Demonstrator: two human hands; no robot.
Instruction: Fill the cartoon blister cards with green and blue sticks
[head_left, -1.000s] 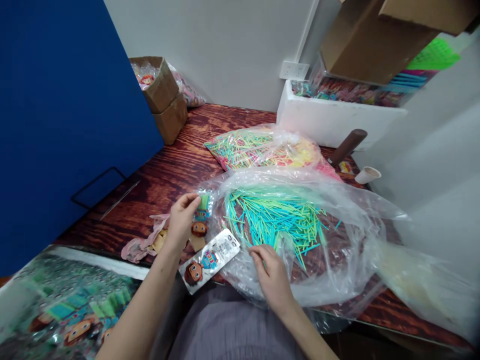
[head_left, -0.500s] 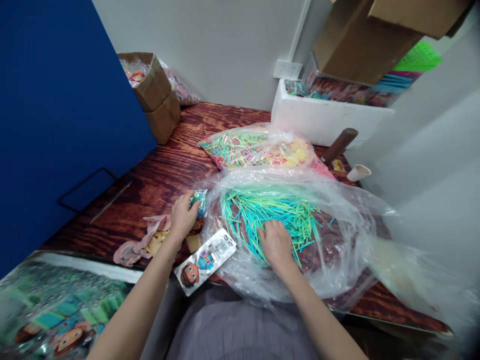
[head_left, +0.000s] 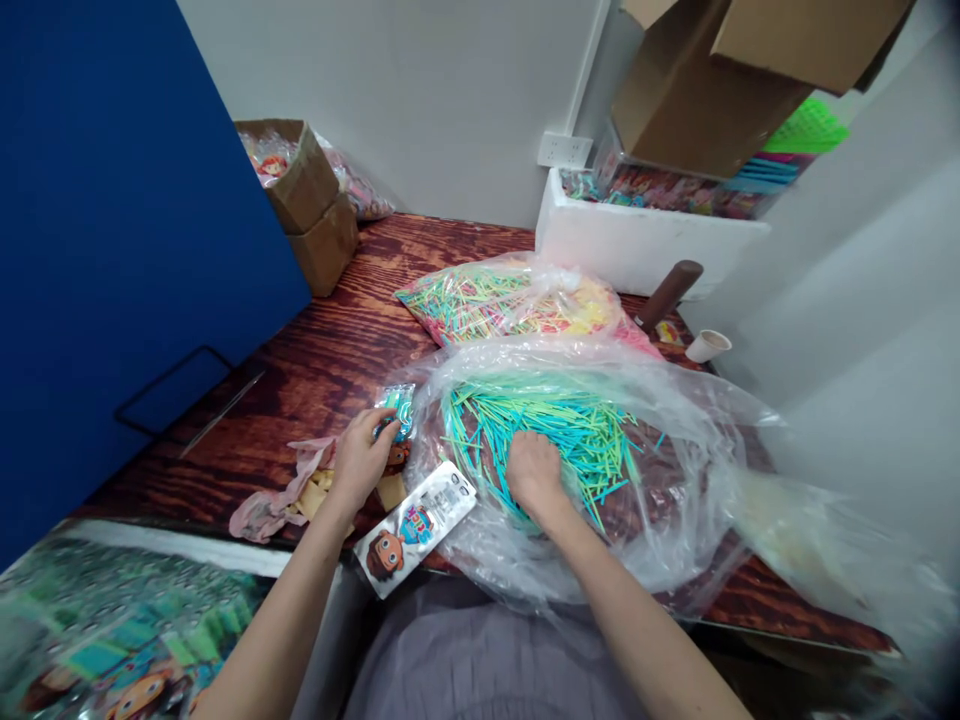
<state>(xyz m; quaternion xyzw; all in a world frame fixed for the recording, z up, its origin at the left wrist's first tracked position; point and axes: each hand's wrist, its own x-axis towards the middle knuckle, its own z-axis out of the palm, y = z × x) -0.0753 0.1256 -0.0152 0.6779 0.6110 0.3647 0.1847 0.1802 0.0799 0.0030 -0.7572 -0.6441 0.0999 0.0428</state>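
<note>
My right hand (head_left: pixel 534 468) rests with curled fingers at the near side of a loose pile of thin green and blue sticks (head_left: pixel 570 430). Its fingertips are turned down and hidden, so what they hold does not show. The sticks lie in an opened clear plastic bag (head_left: pixel 675 540). At the bag's left, my left hand (head_left: pixel 361 455) has thumb and forefinger closed at the lower edge of a small shiny packet (head_left: pixel 399 402) with teal and green on it. Between my forearms a white printed pouch (head_left: pixel 416 528) with a cartoon face lies slanted at the table edge.
Behind the opened bag lies another clear bag of multicoloured sticks (head_left: pixel 480 300). A brown cylinder (head_left: pixel 670 293) and a paper cup (head_left: pixel 707 346) stand right, before a white foam box (head_left: pixel 645 235). Crumpled pink material (head_left: pixel 262 510) lies left. A blue panel (head_left: pixel 135 230) bounds the left side.
My right hand has drawn slightly left, its fingers more curled. My left hand has shifted a little down, exposing more of the small packet. The camera view has shifted slightly.
</note>
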